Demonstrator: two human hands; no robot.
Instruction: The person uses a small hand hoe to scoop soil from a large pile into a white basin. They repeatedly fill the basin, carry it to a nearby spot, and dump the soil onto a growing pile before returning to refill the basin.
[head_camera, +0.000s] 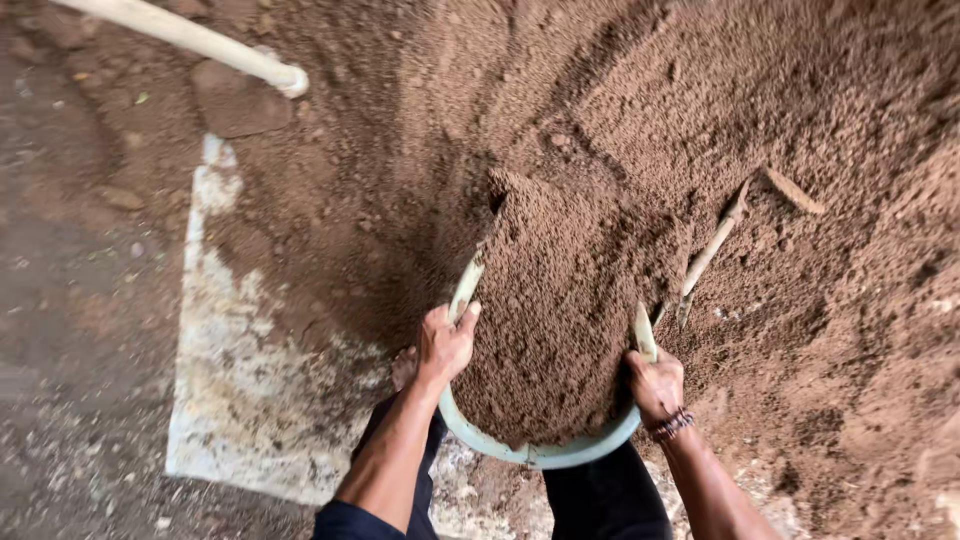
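One round, pale blue-green basin (545, 455) is in view, tipped into a large mound of brown soil (760, 120) and heaped full of the same loose soil, which covers its far edge so that only the near rim and two side stretches show. Two hands grip it: the left hand (445, 345) is closed over the left rim with the thumb on the rim's top, and the right hand (655, 385) is clamped on the right rim, a beaded band on its wrist. The hands are well apart, one on each side of the basin, which sits just in front of the person's dark-clad knees. Two pale sticks lie on the mound to the right of the basin: a long thin one (708, 255) and a shorter one (795, 192) beyond it. One pale long handle (185, 38) crosses the upper left corner, its end resting near a soil-caked lump. One worn whitish sheet (235, 390) lies flat on the ground at the left, partly covered by soil.
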